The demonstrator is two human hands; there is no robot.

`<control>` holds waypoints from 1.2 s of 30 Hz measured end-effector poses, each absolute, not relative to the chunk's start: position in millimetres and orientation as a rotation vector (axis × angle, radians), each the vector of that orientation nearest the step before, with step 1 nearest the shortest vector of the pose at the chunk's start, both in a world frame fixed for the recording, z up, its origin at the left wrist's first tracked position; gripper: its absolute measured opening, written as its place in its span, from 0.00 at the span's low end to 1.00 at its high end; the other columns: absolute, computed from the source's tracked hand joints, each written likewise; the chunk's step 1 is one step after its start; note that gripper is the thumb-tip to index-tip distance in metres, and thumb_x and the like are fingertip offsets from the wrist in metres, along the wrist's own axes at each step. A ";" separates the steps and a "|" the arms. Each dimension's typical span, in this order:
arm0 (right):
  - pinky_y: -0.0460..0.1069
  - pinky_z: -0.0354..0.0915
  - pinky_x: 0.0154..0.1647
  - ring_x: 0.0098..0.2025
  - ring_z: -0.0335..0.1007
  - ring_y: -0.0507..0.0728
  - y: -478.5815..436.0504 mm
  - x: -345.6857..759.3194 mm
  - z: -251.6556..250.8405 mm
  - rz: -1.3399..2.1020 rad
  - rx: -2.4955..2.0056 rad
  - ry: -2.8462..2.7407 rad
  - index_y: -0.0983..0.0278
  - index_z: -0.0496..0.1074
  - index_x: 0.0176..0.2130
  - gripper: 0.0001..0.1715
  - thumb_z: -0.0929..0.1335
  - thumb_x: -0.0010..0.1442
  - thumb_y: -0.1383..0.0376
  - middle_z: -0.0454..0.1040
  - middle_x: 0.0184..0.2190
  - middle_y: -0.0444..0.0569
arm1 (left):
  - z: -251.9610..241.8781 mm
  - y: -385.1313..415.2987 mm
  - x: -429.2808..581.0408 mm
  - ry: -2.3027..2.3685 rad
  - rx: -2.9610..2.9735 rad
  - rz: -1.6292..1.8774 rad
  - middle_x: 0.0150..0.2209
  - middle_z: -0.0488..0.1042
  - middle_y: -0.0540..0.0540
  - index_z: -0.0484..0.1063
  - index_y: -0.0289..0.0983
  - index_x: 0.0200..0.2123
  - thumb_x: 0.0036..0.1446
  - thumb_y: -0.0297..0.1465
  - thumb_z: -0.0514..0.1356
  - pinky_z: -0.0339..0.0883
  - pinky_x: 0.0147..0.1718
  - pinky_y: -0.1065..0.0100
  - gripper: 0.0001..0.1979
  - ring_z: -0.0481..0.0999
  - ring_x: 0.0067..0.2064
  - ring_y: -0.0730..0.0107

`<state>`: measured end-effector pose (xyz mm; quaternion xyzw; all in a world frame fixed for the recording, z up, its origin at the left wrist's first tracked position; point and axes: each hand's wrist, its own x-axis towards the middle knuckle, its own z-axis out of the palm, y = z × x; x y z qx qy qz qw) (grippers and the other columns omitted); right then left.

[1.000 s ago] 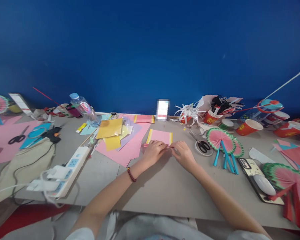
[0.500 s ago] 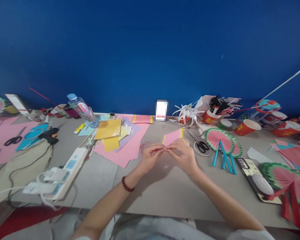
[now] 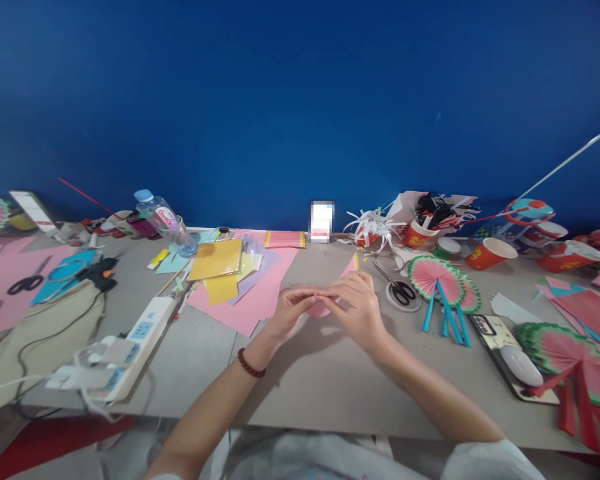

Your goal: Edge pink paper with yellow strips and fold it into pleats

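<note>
In the middle of the head view, my left hand (image 3: pixel 289 312) and my right hand (image 3: pixel 356 308) meet fingertip to fingertip above the table. Both are closed in a pinch on a piece of pink paper (image 3: pixel 322 307), which shows below the fingers. Behind the right hand a pink corner with a yellow edge (image 3: pixel 353 263) sticks out; whether it belongs to the held paper I cannot tell. Pink sheets (image 3: pixel 275 293) lie beyond my left hand. Black-handled scissors (image 3: pixel 401 291) rest to the right of my right hand, by a tape roll.
Left are a white power strip (image 3: pixel 143 340), a tilted water bottle (image 3: pixel 165 220) and yellow paper packs (image 3: pixel 216 259). Right are pink-green paper fans (image 3: pixel 436 280), a phone with a mouse (image 3: pixel 521 365) on it, and red paper cups (image 3: pixel 490 254). A blue wall (image 3: pixel 280 120) stands behind.
Both hands have shifted slightly left, still pinching. More pink paper shows beneath the fingers, and the yellow-edged part behind the right hand is more covered.
</note>
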<state>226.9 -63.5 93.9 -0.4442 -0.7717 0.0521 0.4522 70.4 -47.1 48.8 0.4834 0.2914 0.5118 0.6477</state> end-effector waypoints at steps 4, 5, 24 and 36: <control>0.56 0.56 0.48 0.32 0.68 0.55 -64.9 226.3 94.4 0.177 -1.095 -1.903 0.56 0.77 0.30 0.10 0.67 0.61 0.61 0.77 0.27 0.44 | 49.0 -45.8 68.4 0.666 1.147 1.158 0.37 0.79 0.43 0.80 0.38 0.32 0.47 0.39 0.68 0.70 0.43 0.59 0.12 0.76 0.42 0.60; 0.56 0.56 0.48 0.32 0.68 0.54 -65.1 226.1 94.5 0.180 -1.094 -1.906 0.56 0.77 0.30 0.10 0.67 0.61 0.61 0.77 0.27 0.44 | 48.8 -45.4 68.1 0.665 1.155 1.164 0.37 0.79 0.43 0.80 0.38 0.31 0.47 0.39 0.68 0.70 0.42 0.60 0.11 0.76 0.41 0.61; 0.54 0.60 0.44 0.34 0.70 0.56 -51.8 233.4 93.3 0.454 -1.150 -1.835 0.60 0.74 0.28 0.08 0.68 0.58 0.62 0.75 0.27 0.46 | 50.2 -43.1 69.4 0.898 1.431 1.181 0.38 0.80 0.43 0.80 0.39 0.35 0.52 0.43 0.63 0.68 0.45 0.61 0.14 0.76 0.41 0.62; 0.50 0.66 0.39 0.34 0.72 0.55 -35.9 253.3 95.7 0.811 -1.173 -1.783 0.62 0.73 0.31 0.08 0.67 0.57 0.61 0.76 0.29 0.46 | 38.7 -37.9 70.6 1.015 1.554 1.165 0.31 0.80 0.45 0.80 0.38 0.29 0.52 0.39 0.63 0.68 0.36 0.66 0.11 0.77 0.35 0.64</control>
